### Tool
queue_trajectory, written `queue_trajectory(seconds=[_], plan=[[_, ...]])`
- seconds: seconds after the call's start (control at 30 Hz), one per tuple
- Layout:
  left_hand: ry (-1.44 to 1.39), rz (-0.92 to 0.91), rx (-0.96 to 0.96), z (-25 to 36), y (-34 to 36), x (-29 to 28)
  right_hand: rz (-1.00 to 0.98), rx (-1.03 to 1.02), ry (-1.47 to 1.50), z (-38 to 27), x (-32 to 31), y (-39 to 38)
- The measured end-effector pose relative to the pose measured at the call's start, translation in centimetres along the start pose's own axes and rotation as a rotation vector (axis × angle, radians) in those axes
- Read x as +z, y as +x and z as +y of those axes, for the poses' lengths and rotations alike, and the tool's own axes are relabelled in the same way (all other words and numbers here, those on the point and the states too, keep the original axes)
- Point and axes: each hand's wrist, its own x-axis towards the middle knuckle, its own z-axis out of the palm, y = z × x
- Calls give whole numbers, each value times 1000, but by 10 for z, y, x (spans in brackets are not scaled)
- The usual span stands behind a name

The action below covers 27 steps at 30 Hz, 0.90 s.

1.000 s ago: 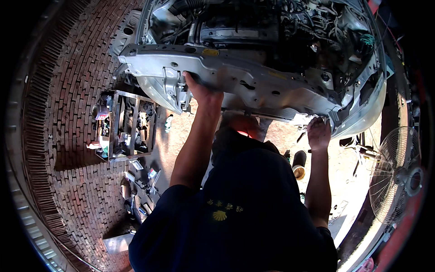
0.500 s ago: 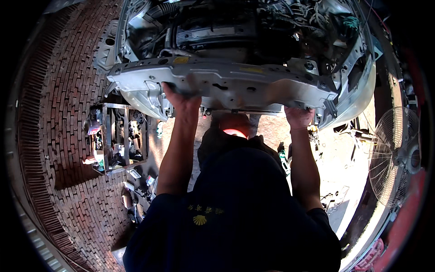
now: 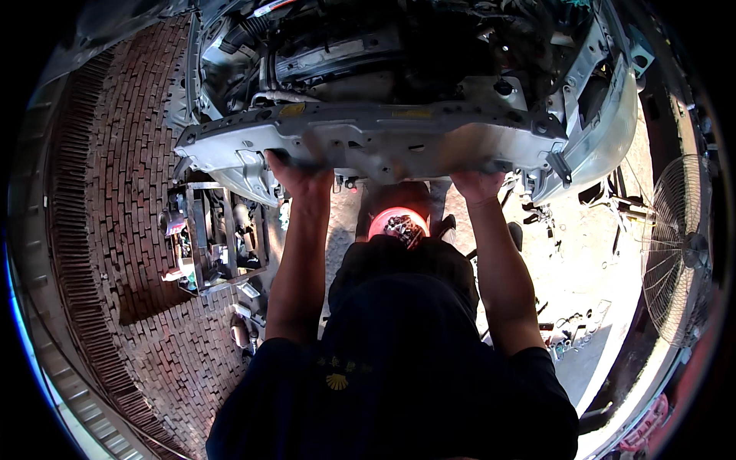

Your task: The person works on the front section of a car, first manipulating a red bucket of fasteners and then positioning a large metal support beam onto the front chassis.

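Observation:
A silver radiator support panel (image 3: pixel 360 138) runs across the front of a car's engine bay (image 3: pixel 337 57). My left hand (image 3: pixel 303 180) grips its lower edge left of the middle, thumb up against the front face. My right hand (image 3: pixel 479 185) is closed on the lower edge toward the right end. The fingers of both hands are mostly hidden by the panel. A yellow label (image 3: pixel 291 110) sits on the panel's top at the left. Below the panel, close to my body, stands a red bowl (image 3: pixel 399 222) full of small metal parts.
To the left, a metal-framed rack (image 3: pixel 222 238) of tools and bottles stands by the brick paving (image 3: pixel 130 207). A large caged fan (image 3: pixel 678 249) is at the right. Loose small parts (image 3: pixel 575 326) lie on the sunlit ground. A headlight (image 3: pixel 598 169) flanks the panel's right end.
My right hand has shifted left along the panel's lower edge; my left hand keeps its place on it. The view has shifted, and more of the red bowl shows.

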Motion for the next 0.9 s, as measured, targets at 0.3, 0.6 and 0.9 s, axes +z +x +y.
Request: queue_trajectory(seconds=[0.3, 0.6, 0.9], plan=[[-25, 205, 20, -9, -6, 15, 51, -44, 130, -1, 4, 12], [-31, 217, 21, -8, -1, 10, -15, 240, 212, 23, -21, 25], [-23, 258, 38, 4, -1, 1, -27, 357, 56, 14, 0, 67]])
